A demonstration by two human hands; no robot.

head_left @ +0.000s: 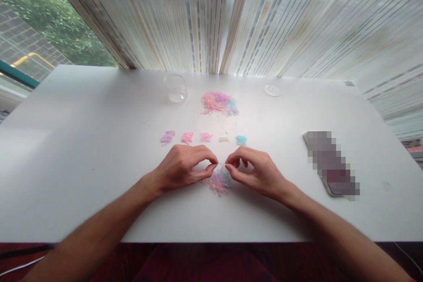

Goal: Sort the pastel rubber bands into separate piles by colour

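My left hand [188, 165] and my right hand [254, 169] face each other near the front of the white table [82, 141]. Thumb and forefinger are pinched on each side, with a thin pale strand [221, 164], likely a small elastic band, stretched across the short gap. Below the fingertips lies a loose pile of pastel bands [220, 185], partly covered by the hands. Just beyond them runs a row of small colour bunches: purple [167, 138], pink [187, 137], lighter pink [206, 136], cream [224, 139] and blue [241, 139].
Farther back sits a larger mixed pile of bands [218, 103]. A clear round container [176, 90] stands to its left, and a clear lid [272, 90] lies to its right. A blurred-out phone-like object [330, 163] rests at the right. Striped curtains [211, 17] hang behind the table.
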